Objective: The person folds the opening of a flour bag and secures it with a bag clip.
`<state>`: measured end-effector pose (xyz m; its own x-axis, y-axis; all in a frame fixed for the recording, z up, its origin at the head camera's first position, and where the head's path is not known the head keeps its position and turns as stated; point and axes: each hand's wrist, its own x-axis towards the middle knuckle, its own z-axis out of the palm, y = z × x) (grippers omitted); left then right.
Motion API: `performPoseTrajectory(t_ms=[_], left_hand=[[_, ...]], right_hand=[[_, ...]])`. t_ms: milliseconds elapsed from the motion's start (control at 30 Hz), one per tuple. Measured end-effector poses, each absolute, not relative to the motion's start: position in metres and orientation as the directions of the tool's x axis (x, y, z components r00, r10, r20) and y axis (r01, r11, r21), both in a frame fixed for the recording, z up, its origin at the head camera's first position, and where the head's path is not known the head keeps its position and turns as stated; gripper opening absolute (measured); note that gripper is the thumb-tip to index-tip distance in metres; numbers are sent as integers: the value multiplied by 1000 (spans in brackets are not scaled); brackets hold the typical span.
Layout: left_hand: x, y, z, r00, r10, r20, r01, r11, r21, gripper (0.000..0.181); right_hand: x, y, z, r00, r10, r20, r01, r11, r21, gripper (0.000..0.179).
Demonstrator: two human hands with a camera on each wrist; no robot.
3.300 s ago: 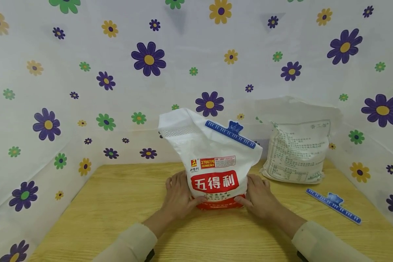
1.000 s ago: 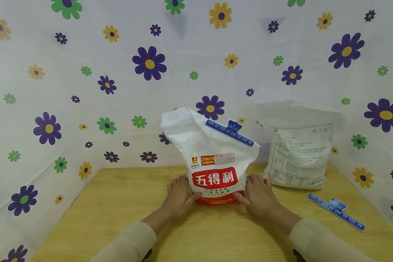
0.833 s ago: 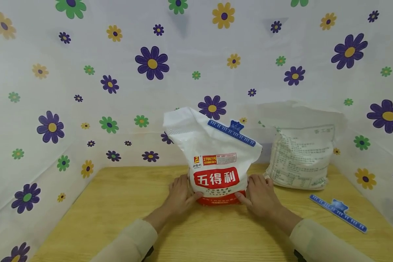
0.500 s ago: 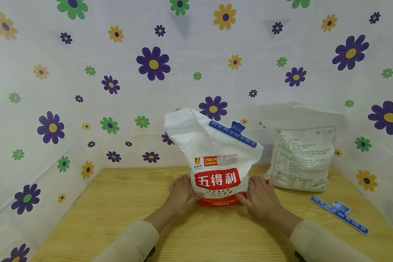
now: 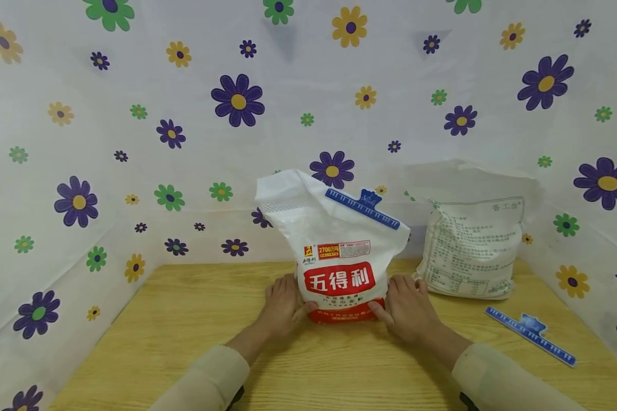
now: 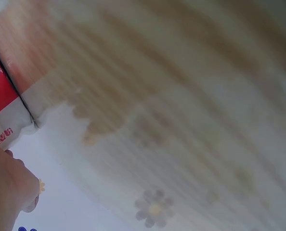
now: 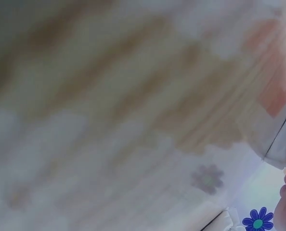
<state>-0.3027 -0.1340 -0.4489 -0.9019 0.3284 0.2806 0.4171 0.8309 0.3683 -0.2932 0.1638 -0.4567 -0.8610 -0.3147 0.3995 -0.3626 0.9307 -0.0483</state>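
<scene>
Left hand [image 5: 284,307] and right hand [image 5: 410,308] clamp the sides of the bag [image 5: 341,257], lower centre of the frame, a clip [image 5: 362,209] along its top; the step looks like settling it, and the next move likely calls for even release

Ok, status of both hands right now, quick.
Left hand: holding the red-and-white bag low on one side.
Right hand: holding the same bag low on the opposite side.

Since the earliest picture, we find the red-labelled bag [image 5: 339,245] slightly farther back on the table [image 5: 180,325], the left hand [image 5: 283,307] and right hand [image 5: 412,308] shifted with it (our head view has tipped up a touch).
</scene>
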Motion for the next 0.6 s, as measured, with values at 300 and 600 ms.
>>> performPoseTrajectory(t_ms=[300,600], left_hand=[[-308,-129,-451,-916,297,271,386,839,383,80],[-312,-128,-450,-913,293,284,388,838,383,78]], right_hand=[[-298,161,-456,-883,-285,374,-336,939,-76,72],[-303,161,-456,-886,-278,372,-330,940,-84,74]])
